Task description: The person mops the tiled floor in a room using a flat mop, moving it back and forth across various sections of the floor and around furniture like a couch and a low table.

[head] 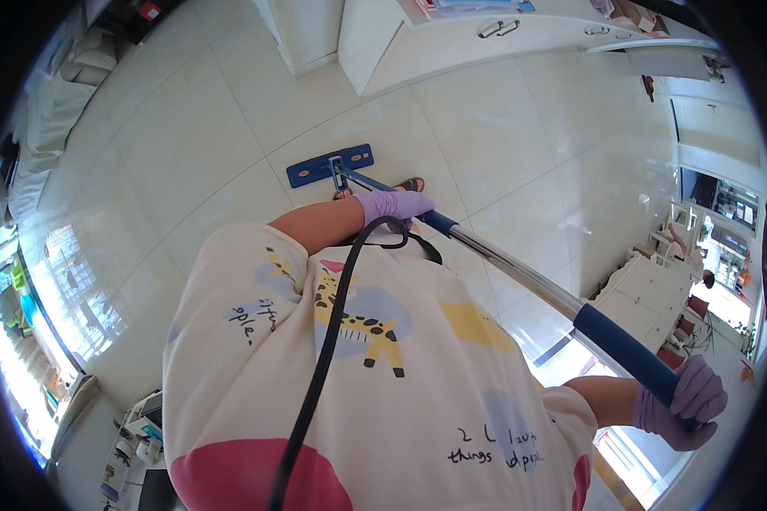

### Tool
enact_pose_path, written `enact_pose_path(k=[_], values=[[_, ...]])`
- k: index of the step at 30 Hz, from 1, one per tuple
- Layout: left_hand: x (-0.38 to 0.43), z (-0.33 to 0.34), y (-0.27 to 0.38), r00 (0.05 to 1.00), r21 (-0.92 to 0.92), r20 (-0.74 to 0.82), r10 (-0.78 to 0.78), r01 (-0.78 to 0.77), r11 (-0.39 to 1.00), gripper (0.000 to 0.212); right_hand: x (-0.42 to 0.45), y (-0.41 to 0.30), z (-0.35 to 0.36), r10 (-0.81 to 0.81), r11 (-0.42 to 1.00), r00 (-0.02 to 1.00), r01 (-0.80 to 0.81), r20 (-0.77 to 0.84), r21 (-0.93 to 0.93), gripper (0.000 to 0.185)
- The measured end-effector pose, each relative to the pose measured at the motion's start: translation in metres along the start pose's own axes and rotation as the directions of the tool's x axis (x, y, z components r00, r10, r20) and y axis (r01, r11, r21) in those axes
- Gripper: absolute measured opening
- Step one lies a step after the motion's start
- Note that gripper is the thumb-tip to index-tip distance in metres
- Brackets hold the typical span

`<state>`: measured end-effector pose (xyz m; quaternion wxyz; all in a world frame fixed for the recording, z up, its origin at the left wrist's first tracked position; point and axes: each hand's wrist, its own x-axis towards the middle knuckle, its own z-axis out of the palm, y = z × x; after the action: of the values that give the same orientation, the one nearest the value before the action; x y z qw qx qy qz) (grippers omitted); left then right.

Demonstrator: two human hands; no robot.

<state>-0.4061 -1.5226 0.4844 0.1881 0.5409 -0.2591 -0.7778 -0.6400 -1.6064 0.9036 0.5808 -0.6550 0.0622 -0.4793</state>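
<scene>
A flat mop with a blue rectangular head [330,165] rests on the tiled floor just ahead of my sandaled feet. Its metal pole [518,268] runs diagonally to the lower right. My left hand [396,205], in a purple glove, is closed around the lower part of the pole, near a blue collar. In a matching glove, my right hand [684,405] grips the blue foam handle [626,348] at the pole's upper end. A black cable or strap [332,332] crosses my printed shirt and partly covers the left wrist area.
White cabinets [447,57] stand ahead, with a wall corner beside them. A light sofa [57,121] is at the far left. To the right are a white sideboard [639,294], chairs and another person [693,259]. Shelves with items stand at lower left.
</scene>
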Motion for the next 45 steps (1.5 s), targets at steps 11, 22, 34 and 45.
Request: enact_pose_path(k=[11,22,34,45], values=[[0.002,-0.063,0.022,0.945,-0.278,-0.319,0.071,-0.165,0.946,0.029,0.014,0.041,-0.003,-0.077,0.975,0.976,0.116,-0.205,0.187,0.020],[0.050,-0.188,-0.009,0.895,-0.445,-0.446,-0.012,-0.210,0.870,0.022,0.006,0.135,0.061,-0.073,0.997,0.956,0.081,0.284,-0.018,0.028],[0.053,-0.062,-0.003,0.974,0.007,-0.155,0.168,-0.169,0.986,0.035,-0.021,0.054,0.014,-0.032,0.999,0.989,0.030,-0.146,-0.018,0.016],[0.031,0.008,0.005,0.976,-0.139,-0.164,0.144,-0.168,0.976,0.038,0.006,0.017,-0.017,0.011,0.980,0.998,-0.023,0.064,0.198,0.023]])
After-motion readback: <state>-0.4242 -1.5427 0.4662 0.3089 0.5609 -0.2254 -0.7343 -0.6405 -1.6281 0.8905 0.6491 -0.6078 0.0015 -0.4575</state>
